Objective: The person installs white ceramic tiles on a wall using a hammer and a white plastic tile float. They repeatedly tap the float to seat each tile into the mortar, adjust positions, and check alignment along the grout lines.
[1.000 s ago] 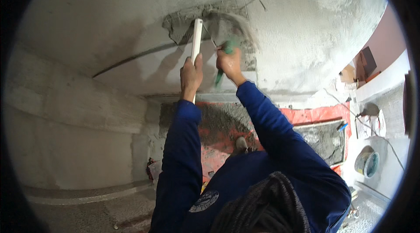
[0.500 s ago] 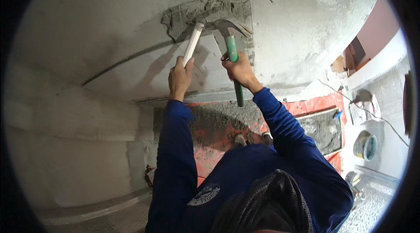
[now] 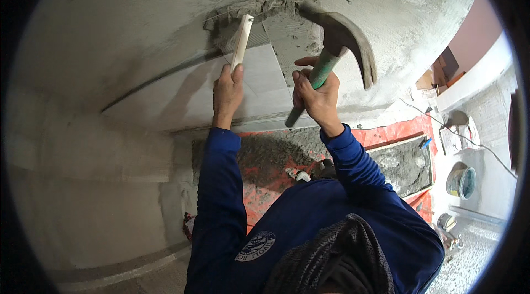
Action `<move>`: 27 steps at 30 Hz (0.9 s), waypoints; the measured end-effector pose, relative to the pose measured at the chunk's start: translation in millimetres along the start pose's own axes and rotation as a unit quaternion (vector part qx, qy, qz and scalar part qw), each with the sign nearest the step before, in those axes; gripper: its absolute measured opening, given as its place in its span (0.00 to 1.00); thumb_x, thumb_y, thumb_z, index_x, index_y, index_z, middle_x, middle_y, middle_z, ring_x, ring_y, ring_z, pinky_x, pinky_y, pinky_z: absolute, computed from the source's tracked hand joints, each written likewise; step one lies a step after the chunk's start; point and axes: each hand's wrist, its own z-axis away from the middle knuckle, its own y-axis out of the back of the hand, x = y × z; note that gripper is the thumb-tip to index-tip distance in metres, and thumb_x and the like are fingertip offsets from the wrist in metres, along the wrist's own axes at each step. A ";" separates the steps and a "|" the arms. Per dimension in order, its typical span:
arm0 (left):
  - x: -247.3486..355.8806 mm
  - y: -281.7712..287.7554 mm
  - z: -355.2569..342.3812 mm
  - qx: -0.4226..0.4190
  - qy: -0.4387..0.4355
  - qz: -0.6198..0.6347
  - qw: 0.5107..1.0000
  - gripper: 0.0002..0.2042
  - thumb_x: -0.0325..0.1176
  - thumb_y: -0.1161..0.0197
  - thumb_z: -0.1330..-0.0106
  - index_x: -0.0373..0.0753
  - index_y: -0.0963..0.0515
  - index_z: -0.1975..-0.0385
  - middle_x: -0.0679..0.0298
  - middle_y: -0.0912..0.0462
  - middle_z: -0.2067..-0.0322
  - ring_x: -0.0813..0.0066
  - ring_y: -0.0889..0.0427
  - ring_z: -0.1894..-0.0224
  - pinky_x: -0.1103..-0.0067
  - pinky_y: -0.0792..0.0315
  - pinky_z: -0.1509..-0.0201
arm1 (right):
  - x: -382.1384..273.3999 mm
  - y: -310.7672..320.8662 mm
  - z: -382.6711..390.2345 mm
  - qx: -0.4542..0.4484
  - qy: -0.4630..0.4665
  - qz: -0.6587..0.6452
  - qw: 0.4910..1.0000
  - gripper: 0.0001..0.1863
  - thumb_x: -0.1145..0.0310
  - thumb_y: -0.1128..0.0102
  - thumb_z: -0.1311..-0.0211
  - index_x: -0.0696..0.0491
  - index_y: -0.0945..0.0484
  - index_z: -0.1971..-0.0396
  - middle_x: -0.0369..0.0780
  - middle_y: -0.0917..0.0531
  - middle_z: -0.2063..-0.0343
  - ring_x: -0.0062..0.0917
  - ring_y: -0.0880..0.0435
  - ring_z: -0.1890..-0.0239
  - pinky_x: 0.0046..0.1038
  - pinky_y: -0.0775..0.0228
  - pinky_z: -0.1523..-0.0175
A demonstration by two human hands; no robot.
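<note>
Hammer (image 3: 335,37) and white bar (image 3: 241,43), one each, occupy two hands (image 3: 227,95) (image 3: 323,101).

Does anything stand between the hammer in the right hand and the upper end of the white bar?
Nothing visible does: between the hammer and the white bar, held by the left hand, the gap looks open, with rough mortar behind.

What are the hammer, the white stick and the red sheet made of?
Hammer head: probably metal, since it looks dark grey with a dull sheen. Green handle: maybe rubber or painted metal; paler scuffed patches show. White stick: plastic or painted wood, perhaps; it's straight, with a smooth-looking finish. Red sheet: likely thin plastic, because it looks wrinkled and shiny.
</note>
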 end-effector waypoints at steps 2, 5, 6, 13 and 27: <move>6.7 -3.2 4.1 0.017 0.020 -0.029 0.999 0.22 0.51 0.55 0.28 0.35 0.29 0.60 0.44 0.20 0.72 0.40 0.20 0.65 0.56 0.28 0.61 | 11.5 -6.9 -10.8 0.019 0.036 -0.080 0.996 0.06 0.80 0.45 0.41 0.61 0.26 0.63 0.33 0.25 0.83 0.15 0.27 0.85 0.19 0.40 0.81; 18.4 -6.2 8.3 0.033 0.040 -0.067 0.996 0.22 0.51 0.55 0.28 0.35 0.28 0.60 0.43 0.19 0.71 0.40 0.19 0.64 0.55 0.28 0.61 | 43.8 -24.4 -37.7 0.026 0.152 -0.153 0.976 0.06 0.79 0.44 0.43 0.61 0.25 0.64 0.34 0.26 0.86 0.16 0.28 0.86 0.20 0.40 0.82; 22.0 -7.3 8.2 0.037 0.043 -0.076 0.996 0.22 0.51 0.55 0.28 0.35 0.28 0.60 0.43 0.19 0.71 0.40 0.19 0.63 0.55 0.28 0.61 | 54.5 -28.5 -48.4 0.024 0.121 -0.054 0.991 0.05 0.79 0.45 0.42 0.61 0.26 0.66 0.35 0.27 0.86 0.16 0.30 0.88 0.21 0.40 0.83; 32.2 -20.2 8.0 0.067 0.092 -0.114 0.987 0.22 0.51 0.55 0.27 0.35 0.28 0.59 0.42 0.19 0.70 0.38 0.20 0.63 0.55 0.28 0.63 | 95.5 -10.4 -65.1 0.002 -0.101 -0.082 0.992 0.04 0.77 0.45 0.42 0.61 0.26 0.68 0.35 0.27 0.87 0.18 0.30 0.91 0.23 0.40 0.85; 55.3 -41.6 9.3 0.100 0.104 -0.103 0.984 0.22 0.49 0.55 0.27 0.32 0.29 0.59 0.43 0.19 0.72 0.42 0.18 0.67 0.57 0.27 0.65 | 73.7 11.7 -86.7 -0.141 -0.128 -0.028 0.981 0.03 0.78 0.45 0.45 0.62 0.25 0.71 0.36 0.26 0.86 0.17 0.29 0.88 0.23 0.40 0.84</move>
